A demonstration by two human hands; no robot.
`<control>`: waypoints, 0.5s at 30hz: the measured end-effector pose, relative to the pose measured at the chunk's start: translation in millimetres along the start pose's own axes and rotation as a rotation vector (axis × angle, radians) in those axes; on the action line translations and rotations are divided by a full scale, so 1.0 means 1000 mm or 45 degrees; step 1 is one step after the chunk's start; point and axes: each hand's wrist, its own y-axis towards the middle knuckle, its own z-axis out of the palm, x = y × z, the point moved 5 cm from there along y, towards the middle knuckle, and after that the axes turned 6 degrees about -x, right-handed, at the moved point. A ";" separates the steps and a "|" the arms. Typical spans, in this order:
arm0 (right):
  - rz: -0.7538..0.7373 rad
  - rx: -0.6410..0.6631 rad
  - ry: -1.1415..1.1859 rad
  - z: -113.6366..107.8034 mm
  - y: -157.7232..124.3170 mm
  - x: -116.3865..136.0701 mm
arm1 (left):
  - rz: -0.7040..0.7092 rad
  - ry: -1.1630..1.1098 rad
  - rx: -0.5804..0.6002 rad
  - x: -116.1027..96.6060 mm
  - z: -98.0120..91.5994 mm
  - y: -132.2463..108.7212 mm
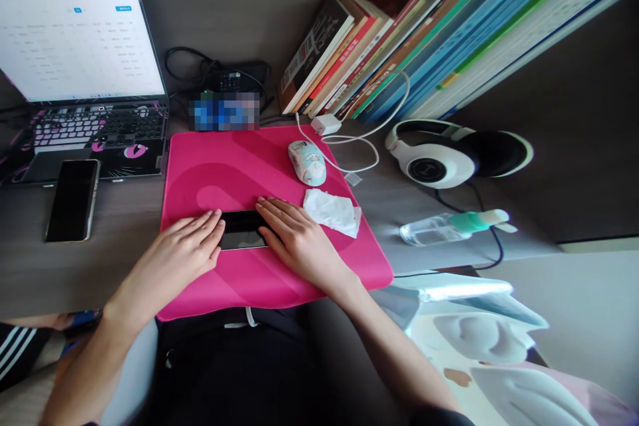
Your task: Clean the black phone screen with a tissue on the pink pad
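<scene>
A black smartphone [243, 229] lies flat and sideways on the pink desk mat [219, 160], its screen dark with a lighter reflection. My left hand [192, 239] rests over the phone's left end, fingers stretched out and close together. On the phone's right end lies my right hand [292, 236], palm down with its fingers straight and the thumb a little apart. Both phone ends are hidden under my hands. Just right of my right hand is a crumpled white tissue [332, 212]. Behind the tissue, a light blue patterned mouse [307, 163] sits on the mat.
An open laptop [80, 26] stands at the left, with a second phone [73, 200] before it. Leaning books [349, 46] line the back. A white charger [326, 124] with cable, headphones [434, 156] and a clear spray bottle [439, 229] are at the right.
</scene>
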 end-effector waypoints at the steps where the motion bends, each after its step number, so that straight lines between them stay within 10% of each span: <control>1: 0.000 -0.002 -0.001 0.000 0.000 0.000 | 0.003 -0.001 -0.001 0.000 0.000 0.000; 15: 0.005 -0.002 0.005 -0.001 0.000 0.000 | 0.022 0.001 -0.001 -0.002 -0.002 0.001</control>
